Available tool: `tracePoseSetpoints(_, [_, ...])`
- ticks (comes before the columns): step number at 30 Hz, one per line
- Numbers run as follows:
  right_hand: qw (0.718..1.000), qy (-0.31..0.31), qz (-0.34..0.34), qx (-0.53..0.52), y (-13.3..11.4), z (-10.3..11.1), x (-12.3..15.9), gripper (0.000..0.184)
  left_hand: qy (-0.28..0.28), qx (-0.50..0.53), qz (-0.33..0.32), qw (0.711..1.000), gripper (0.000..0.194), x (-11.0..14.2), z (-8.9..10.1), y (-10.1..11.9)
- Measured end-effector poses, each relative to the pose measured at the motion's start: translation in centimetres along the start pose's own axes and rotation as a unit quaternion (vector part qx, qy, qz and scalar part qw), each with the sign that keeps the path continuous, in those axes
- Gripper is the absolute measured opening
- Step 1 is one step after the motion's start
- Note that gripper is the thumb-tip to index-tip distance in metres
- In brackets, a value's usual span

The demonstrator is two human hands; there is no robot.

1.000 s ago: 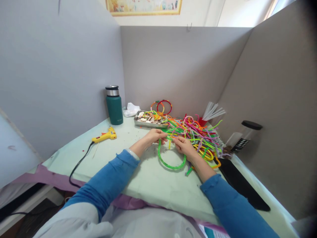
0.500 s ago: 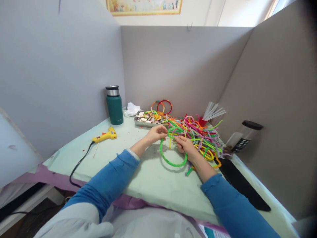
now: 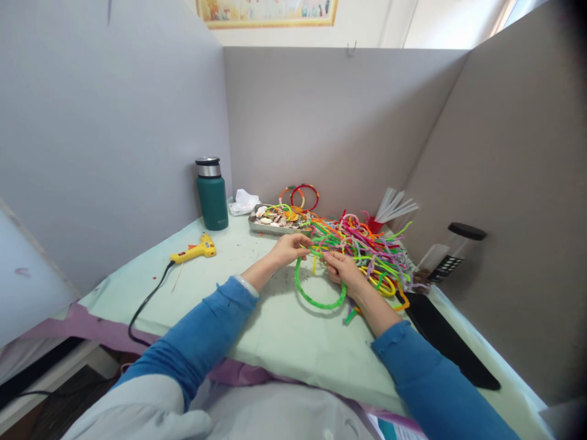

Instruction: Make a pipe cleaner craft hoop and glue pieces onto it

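A green pipe-cleaner ring (image 3: 316,300) is held over the pale green table (image 3: 284,333). My left hand (image 3: 290,248) pinches its upper left part, fingers closed. My right hand (image 3: 343,269) grips the ring's upper right side, fingers curled. Between the two hands a green strand runs across the top of the ring. Just behind the hands lies a tangled heap of coloured pipe cleaners (image 3: 367,247).
A metal tray (image 3: 275,227) of shells and scraps sits behind, with two wrapped rings (image 3: 304,195) against the partition. A green flask (image 3: 211,194), a tissue (image 3: 243,201) and a corded yellow glue gun (image 3: 195,250) are left. A red cup of white sticks (image 3: 389,211), a jar (image 3: 452,250) and a black sheet (image 3: 444,342) are right.
Both hands lifted the ring's top slightly toward the heap. My left hand moved a little right and up; the ring tilted with it.
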State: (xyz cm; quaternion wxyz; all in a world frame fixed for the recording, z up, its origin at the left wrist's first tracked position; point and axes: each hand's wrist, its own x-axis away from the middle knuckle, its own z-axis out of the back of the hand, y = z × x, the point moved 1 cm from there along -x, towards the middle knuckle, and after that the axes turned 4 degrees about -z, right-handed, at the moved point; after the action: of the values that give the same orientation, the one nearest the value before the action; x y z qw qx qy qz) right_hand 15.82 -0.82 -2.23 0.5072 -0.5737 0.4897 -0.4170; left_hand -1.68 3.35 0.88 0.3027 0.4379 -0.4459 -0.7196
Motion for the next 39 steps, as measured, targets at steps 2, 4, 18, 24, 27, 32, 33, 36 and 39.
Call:
tracePoseSetpoints(2, [1.000,0.003,-0.002,0.002,-0.1,0.0,0.0,0.034,0.001,-0.014,0.007,1.000,0.024,0.0,0.0,0.0])
tracePoseSetpoints(4, [1.000,0.004,-0.003,0.005,-0.1,0.0,0.0,0.035,0.001,-0.030,0.012,0.999,0.024,0.1,0.0,0.1])
tracePoseSetpoints(18, [1.000,0.004,0.013,0.003,-0.2,-0.2,0.3,0.035,0.008,-0.104,-0.052,0.993,0.028,-0.1,0.4,-0.5])
tracePoseSetpoints(24, [1.000,0.005,0.022,0.004,-0.2,-0.2,0.3,0.035,0.001,-0.130,-0.014,0.991,0.032,-0.1,0.5,-0.6])
tracePoseSetpoints(27, [1.000,0.003,0.025,0.006,-0.1,-0.1,0.2,0.035,-0.005,-0.128,-0.013,0.992,0.031,-0.1,0.6,-0.8])
tracePoseSetpoints(32, [1.000,0.004,0.028,0.013,-0.1,-0.1,0.2,0.036,-0.015,-0.103,-0.012,0.994,0.030,0.1,0.7,-0.5])
tracePoseSetpoints(33, [0.999,0.003,0.030,0.014,-0.1,-0.1,0.2,0.036,-0.020,-0.096,-0.008,0.995,0.030,0.1,0.7,-0.3])
tracePoseSetpoints(36, [0.999,0.005,0.033,0.019,0.0,-0.1,0.2,0.034,-0.029,-0.070,0.006,0.997,0.031,0.3,0.7,0.0])
tracePoseSetpoints(39, [0.999,0.006,0.033,0.025,-0.1,-0.2,0.2,0.033,-0.030,-0.047,0.025,0.998,0.030,0.5,0.7,0.2])
